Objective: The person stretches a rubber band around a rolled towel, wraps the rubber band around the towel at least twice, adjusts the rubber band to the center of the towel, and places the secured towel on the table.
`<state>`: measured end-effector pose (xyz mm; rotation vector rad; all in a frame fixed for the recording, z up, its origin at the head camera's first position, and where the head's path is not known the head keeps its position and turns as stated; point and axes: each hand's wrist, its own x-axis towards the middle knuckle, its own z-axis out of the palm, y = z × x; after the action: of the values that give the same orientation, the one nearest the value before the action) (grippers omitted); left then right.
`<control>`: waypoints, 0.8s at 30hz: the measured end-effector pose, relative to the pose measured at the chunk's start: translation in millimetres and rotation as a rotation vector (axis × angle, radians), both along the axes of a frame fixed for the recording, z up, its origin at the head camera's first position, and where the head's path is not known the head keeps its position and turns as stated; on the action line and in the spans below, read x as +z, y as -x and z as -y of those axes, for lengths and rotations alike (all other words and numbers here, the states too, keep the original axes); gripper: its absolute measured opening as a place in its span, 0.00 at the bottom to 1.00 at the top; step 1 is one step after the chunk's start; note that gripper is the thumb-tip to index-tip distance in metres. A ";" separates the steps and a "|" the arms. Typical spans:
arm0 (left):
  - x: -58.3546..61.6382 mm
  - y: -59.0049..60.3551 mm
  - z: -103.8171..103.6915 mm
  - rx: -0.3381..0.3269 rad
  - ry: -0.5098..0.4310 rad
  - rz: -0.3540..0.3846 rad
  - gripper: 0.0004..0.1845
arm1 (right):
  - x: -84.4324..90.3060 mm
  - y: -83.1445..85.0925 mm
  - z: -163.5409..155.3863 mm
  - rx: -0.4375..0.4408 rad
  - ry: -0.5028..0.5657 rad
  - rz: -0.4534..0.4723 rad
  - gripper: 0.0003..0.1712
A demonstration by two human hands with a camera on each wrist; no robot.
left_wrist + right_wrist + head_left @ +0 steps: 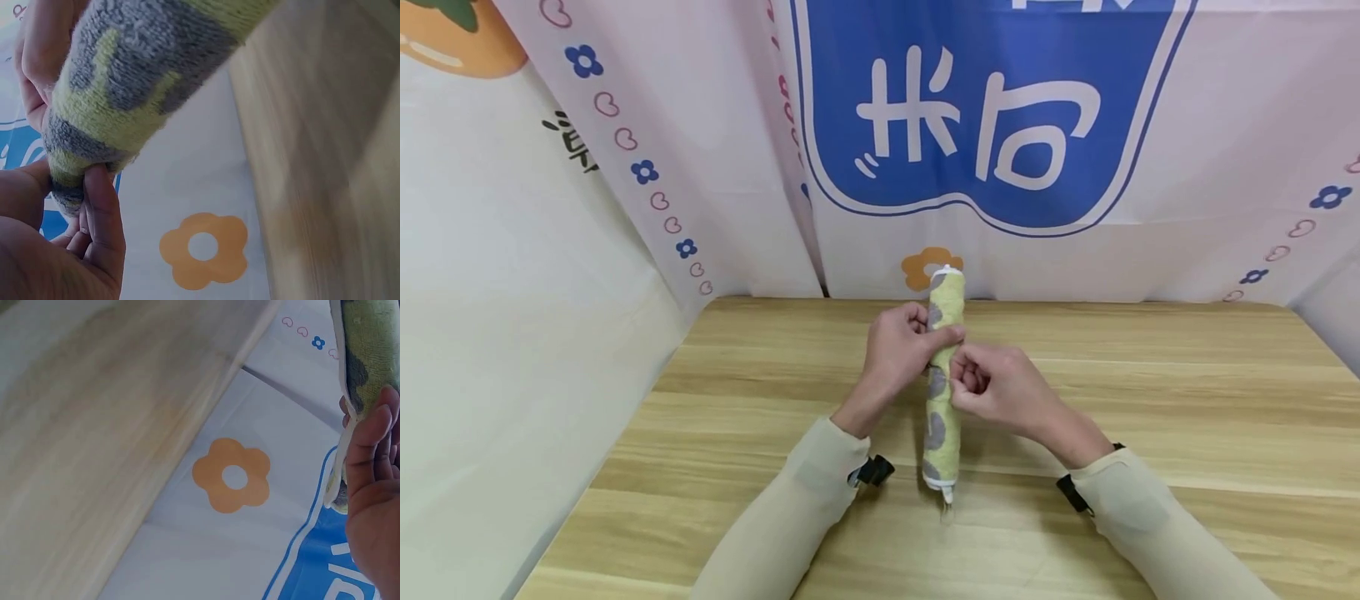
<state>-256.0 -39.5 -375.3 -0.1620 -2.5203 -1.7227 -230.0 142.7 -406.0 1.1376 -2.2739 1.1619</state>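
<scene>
A rolled-up terry towel, yellow-green with grey patches and white edging, stands lengthwise in front of me in the head view. A small pale loop or tag hangs from its near end. My left hand grips the roll from the left, thumb across its top side. From the right, my right hand pinches the roll's side just below the left thumb, fingers curled. The left wrist view shows the towel's fuzzy surface up close. In the right wrist view, the white edge runs along the towel beside the right fingers.
Beneath the hands lies a wood-grain table. A white printed curtain with a blue sign shape and an orange flower rises at its back edge. Pale sheets hang on both sides. Each sleeved wrist carries a black strap mount.
</scene>
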 end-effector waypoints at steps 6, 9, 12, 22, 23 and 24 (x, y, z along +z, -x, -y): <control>3.7 -1.0 -0.6 -0.045 -0.015 0.000 0.18 | 4.7 -0.6 -4.4 0.016 -0.013 -0.068 0.14; 1.8 -1.0 -0.3 -0.079 -0.049 0.016 0.18 | 6.0 -0.2 -7.8 0.015 -0.011 -0.070 0.15; -1.1 2.0 0.5 -0.141 -0.108 0.033 0.17 | 8.7 0.6 -11.0 -0.009 0.005 -0.048 0.15; -5.1 9.1 5.9 -0.461 -0.221 0.217 0.29 | 14.7 7.3 -24.9 -0.165 0.133 0.060 0.06; -5.1 9.4 6.6 -0.486 -0.227 0.227 0.31 | 15.3 7.9 -25.8 -0.172 0.133 0.062 0.07; -5.3 9.7 7.0 -0.507 -0.239 0.233 0.33 | 15.8 8.4 -26.6 -0.175 0.131 0.061 0.07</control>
<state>-265.7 -46.5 -380.5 -0.6691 -2.5508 -2.3326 -238.4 169.3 -390.2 0.8470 -2.2526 1.2695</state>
